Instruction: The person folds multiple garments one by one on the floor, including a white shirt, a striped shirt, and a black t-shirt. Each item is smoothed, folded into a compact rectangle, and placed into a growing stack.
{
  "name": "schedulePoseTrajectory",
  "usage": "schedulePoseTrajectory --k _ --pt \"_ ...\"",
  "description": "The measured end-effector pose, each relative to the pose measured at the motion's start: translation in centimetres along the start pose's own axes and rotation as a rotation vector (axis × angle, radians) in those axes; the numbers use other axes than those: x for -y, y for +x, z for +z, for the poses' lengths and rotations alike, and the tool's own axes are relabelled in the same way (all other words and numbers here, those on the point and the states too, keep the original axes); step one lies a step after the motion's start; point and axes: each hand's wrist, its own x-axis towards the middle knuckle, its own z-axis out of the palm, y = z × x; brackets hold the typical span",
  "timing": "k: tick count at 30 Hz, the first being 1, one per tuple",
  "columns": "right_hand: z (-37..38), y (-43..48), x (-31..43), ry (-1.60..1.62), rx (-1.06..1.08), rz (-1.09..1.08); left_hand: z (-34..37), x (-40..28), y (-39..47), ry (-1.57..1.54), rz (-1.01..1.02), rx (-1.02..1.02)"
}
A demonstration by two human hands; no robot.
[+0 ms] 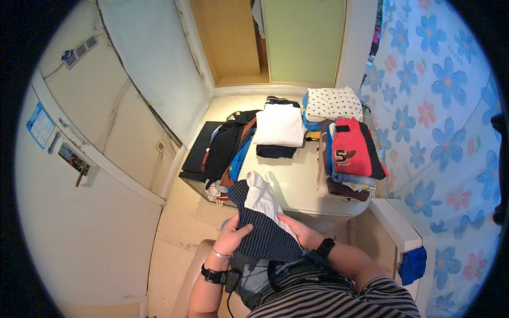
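Note:
A dark navy garment with thin white stripes [262, 234] and a white section [264, 198] hangs between my hands above my lap. My left hand [234, 234] grips its left edge, thumb lying on top of the striped cloth. On the opposite side, my right hand [298, 230] pinches the white edge, its fingers partly hidden by the fabric. The garment's far end reaches towards the near edge of a low white table [294, 190]. Just beyond it lies a heap of dark, brown and blue clothes [226, 151].
Folded white cloth [280, 125] tops the middle stack. A red garment [352, 149] tops the right stack, with a polka-dot cloth [334, 104] behind. Blue cloth [412, 265] hangs on a white ledge at right. A door [99, 222] stands left, a flowered curtain [441, 159] right.

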Motion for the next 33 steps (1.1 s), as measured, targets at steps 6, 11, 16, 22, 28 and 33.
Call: schedulePoseTrajectory --k 6,11,16,22,28,33 --pt "4.5 2.7 1.6 -0.303 -0.293 -0.178 -4.7 1.0 -1.0 -0.062 -0.141 -0.225" --pt "10.7 3.4 7.8 -1.071 -0.264 -0.451 -6.5 -2.5 3.8 -0.028 0.004 -0.157" --pt "18.6 3.0 17.4 -1.538 -0.663 -0.763 -6.3 -10.7 14.6 -0.022 0.182 -0.066" --pt "20.4 5.6 30.6 -1.379 -0.687 -1.226 -5.3 -14.7 32.2 0.175 0.541 -0.046" --pt "11.4 9.0 35.3 -1.655 -1.196 -0.778 -3.3 -5.0 41.1 0.507 0.151 -0.034" --pt "11.2 9.9 33.9 -2.349 -1.167 -0.849 -1.8 -2.0 41.8 0.623 0.158 -0.082"
